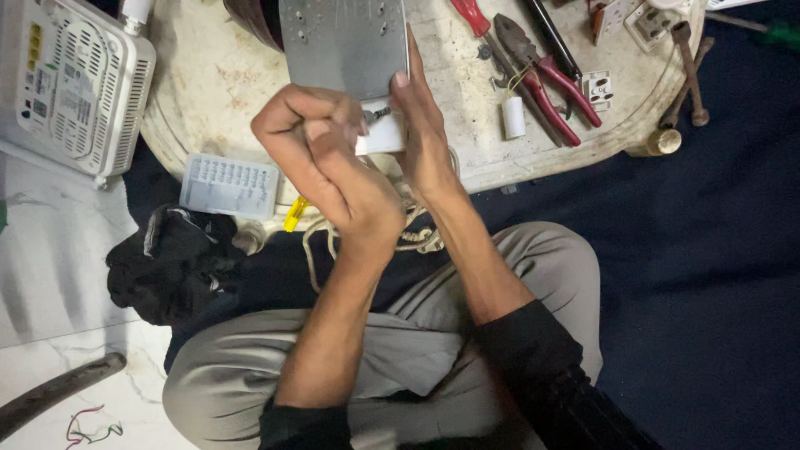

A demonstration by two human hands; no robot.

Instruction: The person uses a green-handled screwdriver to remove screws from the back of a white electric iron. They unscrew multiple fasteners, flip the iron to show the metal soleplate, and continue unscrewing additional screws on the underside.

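Observation:
I hold a flat grey metal plate (346,42) upright over a worn round white table (208,83); a white part (385,137) is fixed at the plate's lower edge. My right hand (425,133) grips the plate's right side, thumb lying up along its edge. My left hand (329,146) is curled into a fist just left of it, fingertips pinched on a small dark metal piece (377,112) at the plate's bottom. A yellow handle (293,214) pokes out below my left wrist; whether the hand holds it is hidden.
Red-handled pliers (546,87), a red screwdriver (472,15), a small white cylinder (514,117), a white socket (597,87) and a rusty tool (687,75) lie on the table's right. A white vented box (75,83), a small ribbed white case (229,185), black cloth (167,262), cord (417,240).

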